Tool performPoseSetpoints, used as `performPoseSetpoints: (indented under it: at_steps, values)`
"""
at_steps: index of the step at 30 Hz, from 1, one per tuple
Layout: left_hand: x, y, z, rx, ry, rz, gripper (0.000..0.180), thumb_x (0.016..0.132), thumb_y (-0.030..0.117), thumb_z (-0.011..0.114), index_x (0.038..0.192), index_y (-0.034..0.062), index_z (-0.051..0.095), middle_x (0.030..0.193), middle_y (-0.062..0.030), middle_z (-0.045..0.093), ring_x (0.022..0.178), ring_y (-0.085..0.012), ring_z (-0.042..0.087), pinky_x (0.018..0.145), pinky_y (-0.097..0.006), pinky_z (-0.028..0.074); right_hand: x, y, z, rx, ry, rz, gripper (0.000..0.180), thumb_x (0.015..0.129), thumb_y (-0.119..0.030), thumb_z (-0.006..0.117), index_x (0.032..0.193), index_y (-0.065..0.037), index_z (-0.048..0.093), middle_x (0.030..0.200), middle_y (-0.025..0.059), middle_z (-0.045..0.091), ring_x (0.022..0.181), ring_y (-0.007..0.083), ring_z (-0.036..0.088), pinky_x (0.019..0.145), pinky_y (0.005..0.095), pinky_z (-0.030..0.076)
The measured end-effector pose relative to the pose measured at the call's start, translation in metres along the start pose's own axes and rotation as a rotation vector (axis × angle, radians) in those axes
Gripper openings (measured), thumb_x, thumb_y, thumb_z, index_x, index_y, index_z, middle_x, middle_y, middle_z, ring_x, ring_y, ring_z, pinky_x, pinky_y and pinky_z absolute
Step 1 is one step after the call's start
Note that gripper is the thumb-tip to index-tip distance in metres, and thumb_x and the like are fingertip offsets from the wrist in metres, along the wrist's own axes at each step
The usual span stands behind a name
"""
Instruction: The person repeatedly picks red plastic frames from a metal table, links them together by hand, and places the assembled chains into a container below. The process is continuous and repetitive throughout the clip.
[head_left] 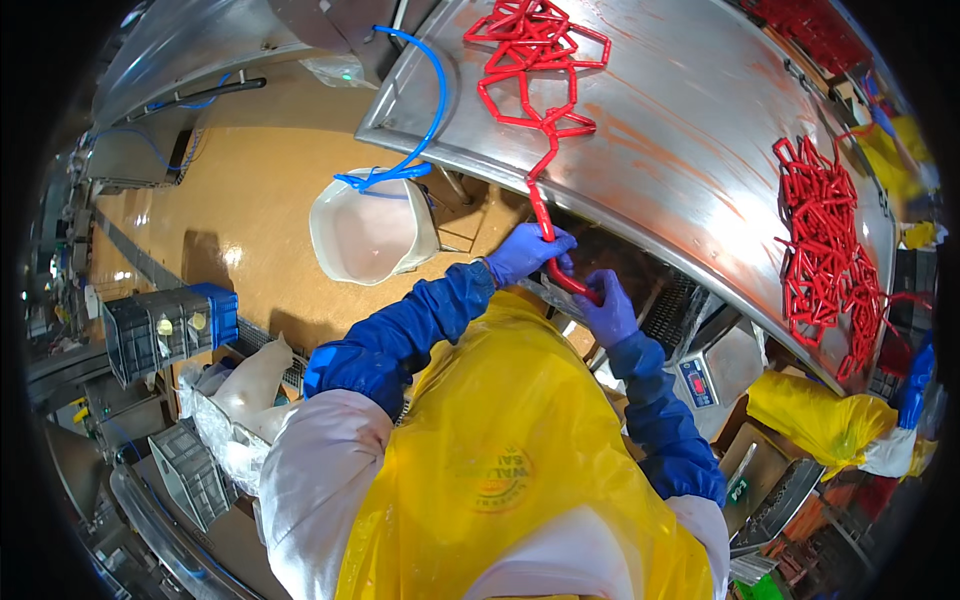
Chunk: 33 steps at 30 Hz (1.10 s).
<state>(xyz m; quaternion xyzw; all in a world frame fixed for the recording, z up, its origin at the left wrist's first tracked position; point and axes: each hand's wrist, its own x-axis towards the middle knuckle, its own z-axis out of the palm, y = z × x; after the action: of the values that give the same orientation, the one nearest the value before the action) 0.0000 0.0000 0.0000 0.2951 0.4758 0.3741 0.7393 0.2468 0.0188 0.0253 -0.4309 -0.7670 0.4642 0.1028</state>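
Observation:
A string of red linked sausages [541, 211] runs down from the far side of the steel table [690, 110] and over its near edge to my hands. My left hand [522, 253], in a purple glove, is closed around the string just off the table edge. Lower and to the right, my right hand [608, 312], gloved the same way, pinches the string near its end. Between both hands a thick red length curves down. The far part of the string lies in a loose, looped heap [530, 45] on the table.
A larger heap of red sausages [822, 240] lies at the table's right end, near another person in a yellow apron [825, 415]. Left of the table stands a white tub [370, 235] with a blue hose [440, 90] over it. A scale [697, 383] sits beside my right forearm; grey crates [155, 330] stand left.

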Motion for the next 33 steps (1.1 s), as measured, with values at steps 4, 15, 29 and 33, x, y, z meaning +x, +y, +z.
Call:
performPoseSetpoints:
  at_steps: [4, 15, 29, 33]
  values:
    - [-0.055, 0.043, -0.006, 0.779, 0.355, 0.236, 0.061, 0.087, 0.048, 0.074, 0.121, 0.0004, 0.056, 0.122, -0.0184, 0.061, 0.106, -0.0296, 0.062, 0.092, -0.041, 0.05, -0.009, -0.024, 0.007, -0.041, 0.018, -0.083, 0.022, 0.096, -0.025, 0.066, 0.1, -0.004, 0.065, 0.08, 0.0054, 0.064, 0.073, 0.0238, 0.06, 0.069, 0.036, 0.048]
    - [-0.012, 0.119, -0.388, 0.433, 1.578, 0.699, 0.049, 0.087, 0.024, 0.066, 0.124, -0.0069, 0.058, 0.116, -0.0215, 0.064, 0.104, -0.031, 0.063, 0.092, -0.041, 0.05, -0.046, -0.005, -0.205, 1.235, 0.513, 0.362, 0.037, 0.106, -0.046, 0.045, 0.096, -0.013, 0.059, 0.057, -0.0084, 0.03, 0.044, 0.006, 0.025, 0.044, 0.0246, 0.022]
    - [0.02, 0.083, -0.59, 0.498, 1.444, 0.327, 0.046, 0.081, 0.023, 0.07, 0.113, -0.0089, 0.061, 0.1, -0.0188, 0.07, 0.089, -0.0316, 0.067, 0.08, -0.04, 0.051, -0.055, 0.031, -0.087, 0.34, 0.231, 0.949, 0.036, 0.103, -0.044, 0.053, 0.102, -0.011, 0.068, 0.063, -0.0065, 0.047, 0.045, 0.0058, 0.039, 0.04, 0.0244, 0.032]
    - [0.036, 0.11, -0.549, 0.156, 1.34, 0.448, 0.046, 0.08, 0.026, 0.074, 0.11, -0.007, 0.062, 0.089, -0.0157, 0.07, 0.081, -0.0285, 0.067, 0.072, -0.039, 0.053, -0.04, -0.017, -0.08, 0.22, 0.134, 0.774, 0.03, 0.1, -0.039, 0.059, 0.103, -0.011, 0.07, 0.063, -0.0071, 0.047, 0.048, 0.004, 0.038, 0.043, 0.0234, 0.03]
